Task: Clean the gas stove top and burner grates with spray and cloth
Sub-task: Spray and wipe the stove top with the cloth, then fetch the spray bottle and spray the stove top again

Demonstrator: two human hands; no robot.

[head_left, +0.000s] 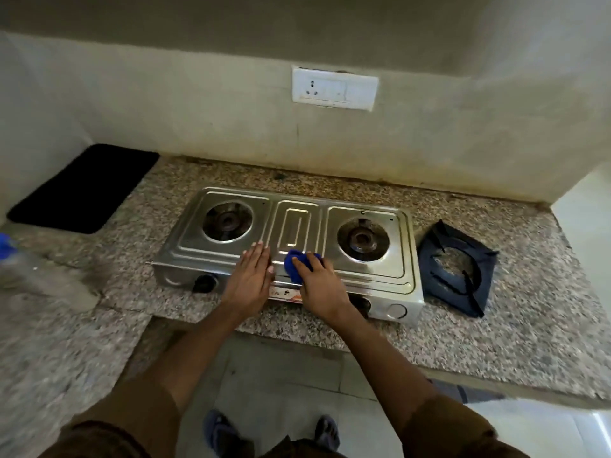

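A blurred bottle (20, 259) is cut off at left; on the shiny stove (373, 272), the left hand (251, 282) lies flat while the right hand (319, 285) grips a blue cloth (292, 264).

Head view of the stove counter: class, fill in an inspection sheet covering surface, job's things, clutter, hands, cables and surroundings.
Surface: speckled granite counter.
Job's things: steel two-burner stove, both burners bare; blue cloth on its top, near the front; dark grates lying on the counter to its right; a blurred bottle at the left edge, possibly the spray.
Clutter: black mat at far left.
Hands: left hand flat on the stove; right hand holds the cloth.
Cables: nothing seen.
Surroundings: wall socket above the stove; tiled floor below.
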